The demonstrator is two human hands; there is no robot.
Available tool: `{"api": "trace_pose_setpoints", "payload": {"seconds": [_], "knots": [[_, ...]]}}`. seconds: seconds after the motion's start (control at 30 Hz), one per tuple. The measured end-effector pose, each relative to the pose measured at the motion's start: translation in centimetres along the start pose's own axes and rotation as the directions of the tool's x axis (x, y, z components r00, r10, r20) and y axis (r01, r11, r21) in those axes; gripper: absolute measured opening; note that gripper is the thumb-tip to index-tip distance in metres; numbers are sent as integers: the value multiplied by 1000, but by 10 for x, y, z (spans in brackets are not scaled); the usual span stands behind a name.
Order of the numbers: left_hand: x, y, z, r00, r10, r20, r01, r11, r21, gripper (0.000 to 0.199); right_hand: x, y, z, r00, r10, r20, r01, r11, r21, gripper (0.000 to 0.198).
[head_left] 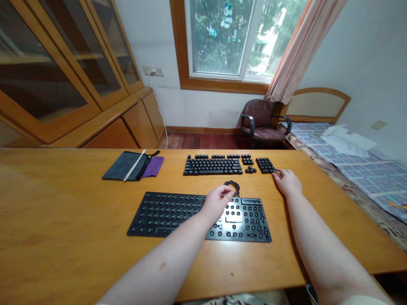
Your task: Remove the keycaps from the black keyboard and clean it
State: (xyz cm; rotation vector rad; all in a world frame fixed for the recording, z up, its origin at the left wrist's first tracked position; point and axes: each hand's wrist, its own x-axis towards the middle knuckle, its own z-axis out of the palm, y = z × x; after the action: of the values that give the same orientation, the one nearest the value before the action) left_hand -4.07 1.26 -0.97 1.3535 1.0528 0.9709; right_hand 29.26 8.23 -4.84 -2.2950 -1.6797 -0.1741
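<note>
A black keyboard base (187, 207) with its keycaps off lies flat on the table, showing rows of bare switches. Over its upper right part is my left hand (219, 199), thumb and fingers pinched together; whatever they may hold is too small to make out. Behind the base, loose black keycaps (213, 165) are laid out in keyboard order. At the lower right corner of the number-pad keycaps (265, 165), my right hand (288, 182) pinches a keycap with thumb and fingertips. A coiled black cable (234, 184) sits at the base's back edge, partly behind my left hand.
On the wooden table (63, 220), a dark zip pouch (122, 166) lies at the left with a white stick (135, 165) across it and a purple cloth (154, 166) beside it. Beyond the table stand a brown armchair (260, 118) and a bed (356, 144).
</note>
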Motion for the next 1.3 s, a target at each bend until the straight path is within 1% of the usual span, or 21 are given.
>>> {"api": "trace_pose_setpoints", "payload": {"seconds": [0.17, 0.3, 0.47, 0.6, 0.7, 0.87, 1.07, 1.2, 1.3], "knots": [[0, -1, 0, 1000, 1, -3, -1, 1000, -6, 16, 0, 1, 1, 1000, -9, 1, 9, 1000, 4, 43], [1, -2, 0, 1000, 11, 9, -11, 1000, -11, 16, 3, 2, 1, 1000, 9, -10, -9, 1000, 30, 49], [0, -1, 0, 1000, 3, 9, -3, 1000, 0, 17, 14, -1, -1, 997, -57, 54, 54, 997, 56, 60], [-1, 1, 0, 1000, 0, 2, 0, 1000, -2, 15, 22, -1, -1, 987, -139, 81, 132, 988, 84, 59], [-1, 1, 0, 1000, 9, 2, -9, 1000, -2, 15, 24, 3, 0, 983, -167, 82, 158, 982, 101, 58], [0, -1, 0, 1000, 15, 9, -15, 1000, 8, 16, 24, 7, 1, 981, -181, 74, 170, 976, 133, 55], [-1, 0, 0, 1000, 12, 12, -12, 1000, 16, 14, 24, 7, 1, 977, -200, 77, 190, 974, 123, 52], [-2, 3, -1, 1000, 6, 9, -6, 1000, 27, 14, 23, 10, 1, 980, -187, 73, 178, 977, 118, 53], [-2, 3, 0, 1000, 4, 9, -4, 1000, 30, 15, 22, 12, 1, 981, -180, 77, 170, 979, 116, 50]]}}
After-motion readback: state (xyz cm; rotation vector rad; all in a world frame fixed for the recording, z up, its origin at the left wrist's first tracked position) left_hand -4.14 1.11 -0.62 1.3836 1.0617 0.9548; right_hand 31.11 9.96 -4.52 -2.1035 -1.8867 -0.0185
